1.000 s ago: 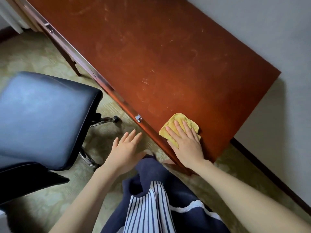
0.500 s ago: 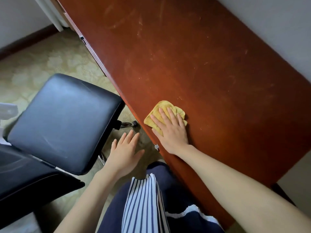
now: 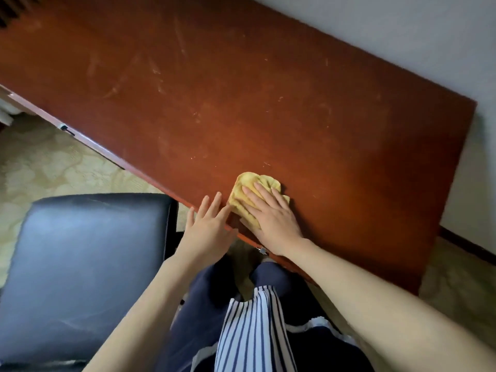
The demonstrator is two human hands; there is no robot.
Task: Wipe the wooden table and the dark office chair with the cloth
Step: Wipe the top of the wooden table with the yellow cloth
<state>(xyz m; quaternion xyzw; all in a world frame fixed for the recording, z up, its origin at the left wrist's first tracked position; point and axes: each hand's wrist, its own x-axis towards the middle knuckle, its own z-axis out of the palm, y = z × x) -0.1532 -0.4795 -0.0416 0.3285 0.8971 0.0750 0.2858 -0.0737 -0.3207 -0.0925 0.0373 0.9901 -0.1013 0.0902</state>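
Cloth point(image 3: 251, 183), yellow and crumpled, lies pinned under the right grip point(image 3: 271, 221). That grip is spread flat, with fingers point(image 3: 264, 194) straight and slightly apart and the palm pressing down; nothing is curled round the fabric. Folds of the cloth show beyond the fingertips and along the thumb side. The left grip point(image 3: 206, 232) is likewise wide, fingers straight and close together, holding nothing. Its fingertips reach over the surface's near edge just beside the cloth, though whether they touch the wood cannot be told. The cloth sits on the wooden surface point(image 3: 268, 103), close to the near edge and toward the surface's right end. Pale scuffs and streaks mark the surface farther from that edge. A small metal catch point(image 3: 262, 249) hangs below the surface's near edge, by the right wrist. The dark office chair point(image 3: 86, 264) stands left of the surface's near edge, its seat just beside the left grip. Beneath the surface lies patterned carpet point(image 3: 53, 167).
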